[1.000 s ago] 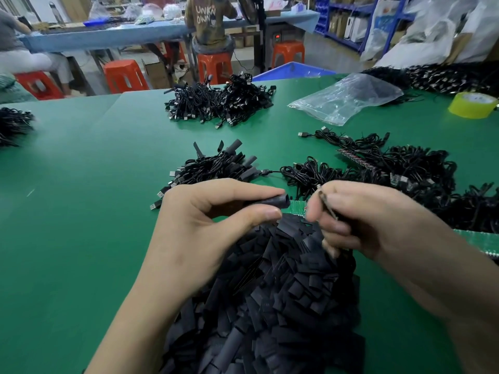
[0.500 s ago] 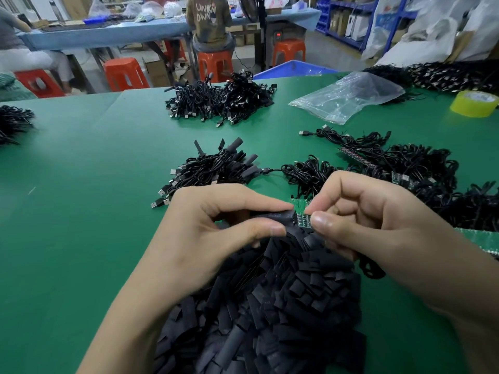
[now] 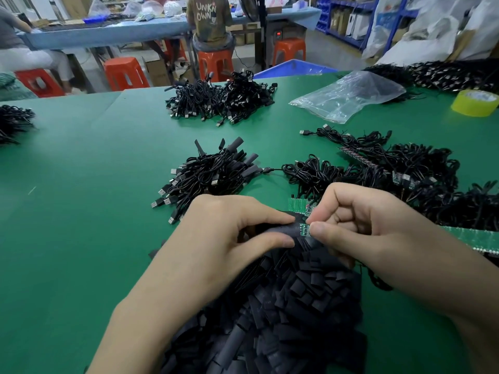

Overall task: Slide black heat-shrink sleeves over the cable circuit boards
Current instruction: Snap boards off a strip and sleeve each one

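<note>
Table: the green work table (image 3: 81,211) carries all the stock, both finished and waiting.
Sleeve pile: a big heap of loose black heat-shrink sleeves (image 3: 283,306) lies nearest the person, under both hands. Its bulk suggests many cables are yet to be covered.
Unsleeved cables: a tangled heap (image 3: 405,179) lies on the right, with bare green boards showing among the wires. This looks like the waiting stock.
Sleeved bundle: the cables (image 3: 216,171) just beyond the left hand have black sleeves sticking up at their ends. This looks like the finished share, and it is smaller than the waiting heap.
Left hand: the left hand (image 3: 224,233) pinches one sleeve between thumb and forefinger.
Right hand: the right hand (image 3: 359,225) pinches the board's end with thumb and forefinger, and its other fingers are curled in.
Held sleeve: the sleeve (image 3: 278,228) sits above the pile with its mouth towards the right hand.
Circuit board: the circuit board (image 3: 304,229) is between the two sets of fingertips, entering the sleeve's mouth with a short green stretch exposed.
Progress: this piece seems partly sleeved and needs pushing fully home.
</note>
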